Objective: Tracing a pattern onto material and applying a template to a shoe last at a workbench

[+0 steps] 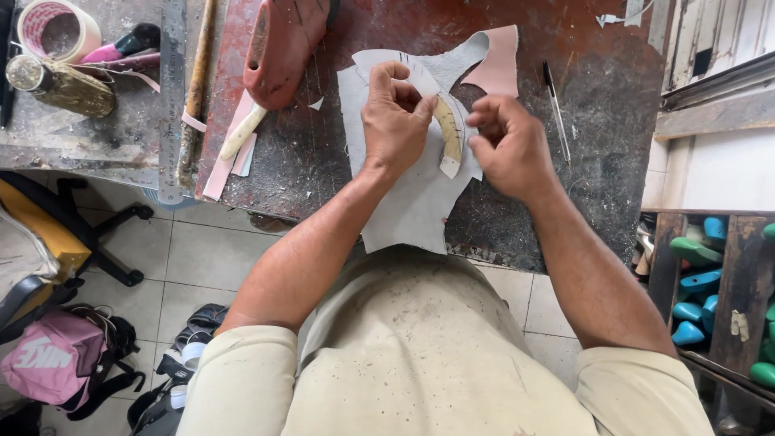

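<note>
A curved yellowish pattern [449,133] was pinned flat on the grey leather sheet [412,198] at the table's [589,97] centre by the pinched left hand [394,121]; at three o'clock, the right hand [510,144] was curled, seemingly empty

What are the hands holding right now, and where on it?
The left hand pins a curved cream pattern piece at its upper end against the grey leather sheet. The right hand holds nothing visible.

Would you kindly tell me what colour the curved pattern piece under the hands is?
The curved pattern piece is pale yellowish cream, shown in the head view.
</note>
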